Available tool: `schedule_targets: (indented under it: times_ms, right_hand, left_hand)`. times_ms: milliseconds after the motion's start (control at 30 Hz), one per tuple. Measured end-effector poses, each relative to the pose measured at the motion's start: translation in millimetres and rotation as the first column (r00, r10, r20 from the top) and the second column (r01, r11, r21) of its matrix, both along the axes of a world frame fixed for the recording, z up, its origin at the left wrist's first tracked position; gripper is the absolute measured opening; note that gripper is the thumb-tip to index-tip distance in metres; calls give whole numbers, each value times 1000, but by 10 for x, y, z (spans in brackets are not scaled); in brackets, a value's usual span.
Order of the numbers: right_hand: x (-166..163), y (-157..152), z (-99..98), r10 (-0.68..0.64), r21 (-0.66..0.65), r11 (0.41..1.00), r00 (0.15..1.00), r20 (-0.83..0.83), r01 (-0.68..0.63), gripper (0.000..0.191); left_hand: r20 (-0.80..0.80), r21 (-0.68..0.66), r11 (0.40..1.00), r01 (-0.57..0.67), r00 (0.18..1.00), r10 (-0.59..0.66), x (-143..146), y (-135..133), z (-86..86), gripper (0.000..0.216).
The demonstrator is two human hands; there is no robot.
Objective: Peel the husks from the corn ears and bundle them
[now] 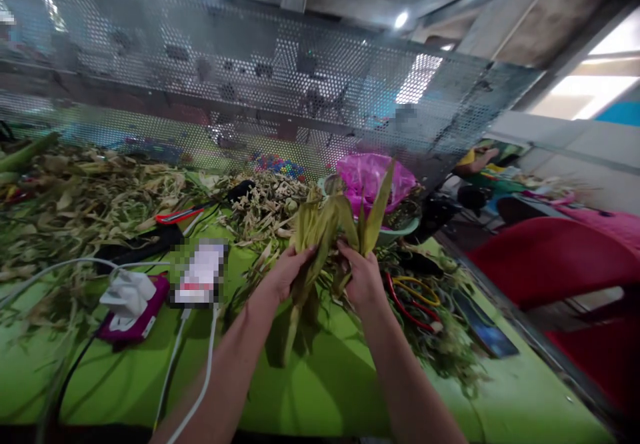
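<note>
Both my hands hold one bunch of long green-yellow leaves [334, 225] upright above a green table [320, 384]. My left hand [286, 272] is closed round the bunch's left side, fingers wrapped on the leaves. My right hand [364, 276] is closed on the right side, pinching leaves near their base. The leaf tips fan upward in front of a pink plastic bag [374, 176] that sits in a pale green bowl [400, 232]. The lower stems hang down between my wrists.
Heaps of dried leaves [95, 197] cover the table's back and left. A phone [201, 275], a magenta device with a white charger [132, 304] and cables lie left. Red-handled scissors [176, 215] and red and yellow loops [415, 297] lie nearby. A perforated metal screen [250, 91] stands behind; red seats [550, 261] right.
</note>
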State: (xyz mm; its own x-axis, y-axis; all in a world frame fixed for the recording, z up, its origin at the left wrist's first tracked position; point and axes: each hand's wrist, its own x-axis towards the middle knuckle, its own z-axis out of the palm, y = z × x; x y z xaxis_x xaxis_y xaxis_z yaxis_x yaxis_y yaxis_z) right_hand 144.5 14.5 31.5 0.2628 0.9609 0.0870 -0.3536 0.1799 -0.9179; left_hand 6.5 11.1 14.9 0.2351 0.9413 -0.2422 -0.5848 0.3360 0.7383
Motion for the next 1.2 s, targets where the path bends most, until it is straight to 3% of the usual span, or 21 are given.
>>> schedule_targets:
  times_ms: [167,367,600,767,933,1067,1200]
  right_hand:
    - [22,-64,15,88,-38,995,996,24,-87,28]
    - [54,-57,47,-23,18,1000,999,44,22,18]
    - [3,-82,38,13,-40,999,985,175,-6,30]
    - [38,-52,-24,-95,-38,994,972,214,105,26]
    - [50,-29,-67,-173,-32,982,948,268,188,33]
    - [61,-34,-37,-194,-32,979,968,160,201,27]
    - [88,-38,16,-240,-60,970,969,-58,236,24]
  left_hand:
    - [-8,77,996,34,999,-33,8,-51,29,42]
    - [-45,36,994,-104,993,106,-17,12,-39,33]
    - [-102,191,974,-125,984,146,26,-7,40,49]
    - [-64,230,962,-146,984,165,61,-1,26,51]
    - [-3,152,960,-237,971,240,61,21,-5,51]
    - [63,74,950,-303,952,299,-18,74,-3,49]
    - [157,-34,897,-441,884,440,-123,167,-38,48]
